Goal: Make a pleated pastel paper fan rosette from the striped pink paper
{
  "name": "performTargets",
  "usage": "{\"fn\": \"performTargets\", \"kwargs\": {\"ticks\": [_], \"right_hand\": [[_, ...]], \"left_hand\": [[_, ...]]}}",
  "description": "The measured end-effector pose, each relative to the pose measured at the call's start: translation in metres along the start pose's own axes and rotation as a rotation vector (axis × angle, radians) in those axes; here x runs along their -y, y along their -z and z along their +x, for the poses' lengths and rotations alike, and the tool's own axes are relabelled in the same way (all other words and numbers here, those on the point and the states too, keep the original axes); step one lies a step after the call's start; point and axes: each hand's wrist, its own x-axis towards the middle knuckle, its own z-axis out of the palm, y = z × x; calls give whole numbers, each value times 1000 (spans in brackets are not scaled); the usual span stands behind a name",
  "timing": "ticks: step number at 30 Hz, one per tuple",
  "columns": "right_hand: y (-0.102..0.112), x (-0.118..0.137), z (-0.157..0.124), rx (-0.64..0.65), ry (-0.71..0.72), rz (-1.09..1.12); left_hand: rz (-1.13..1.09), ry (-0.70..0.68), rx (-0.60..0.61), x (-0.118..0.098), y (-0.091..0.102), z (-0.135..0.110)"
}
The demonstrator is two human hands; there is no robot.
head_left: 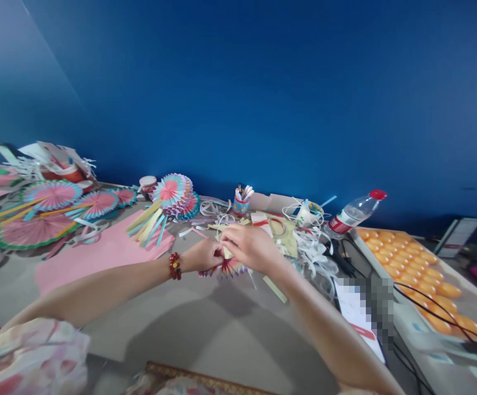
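My left hand and my right hand meet over the grey table, fingers closed. Between their fingertips shows a cream paper strip, pinched from both sides. Just beneath lies a pleated paper fan with purple and orange edges, mostly covered by my hands. How the strip sits on the fan is hidden. A pink paper sheet lies left of my left wrist, and a loose pale yellow strip lies below my right hand.
Finished pleated rosettes with paper tails spread across the left. A pen cup stands at the wall. White paper shreds, a tilted-looking plastic bottle, a phone-like slab, cables and a tray of orange ovals are at right.
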Motion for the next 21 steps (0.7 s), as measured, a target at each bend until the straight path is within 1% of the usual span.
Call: {"fn": "performTargets", "kwargs": {"ticks": [2, 4, 6, 8, 9, 12, 14, 16, 17, 19, 20, 21], "right_hand": [[-1, -10, 1, -60, -46, 97], [-3, -20, 1, -104, -96, 182], [-8, -30, 0, -143, -146, 281], [-17, -40, 0, -174, -198, 433], [-22, -44, -1, -186, -231, 540], [-43, -53, -5, -170, -272, 653], [-57, -55, -13, -171, -311, 719], [-69, -54, -25, -179, -356, 784], [-74, -52, -32, -191, -379, 813], [-82, -47, -45, -228, -431, 861], [-85, -44, -51, -248, -452, 878], [-87, -41, -56, -268, -469, 893]], "left_hand": [[77, -54, 13, -6, 0, -9], [141, -105, -7, -13, 0, -18], [259, -210, -37, -20, -2, -26], [348, -309, -53, -26, -3, -33], [366, -348, -56, -29, -3, -36], [305, -414, -61, -37, -1, -44], [213, -412, -66, -39, 2, -48], [43, -347, -69, -36, 7, -49], [-80, -290, -67, -32, 9, -48], [-411, -141, -48, -19, 15, -43], [-573, -74, -57, -12, 17, -40], [-732, -43, -94, -5, 19, -36]]}}
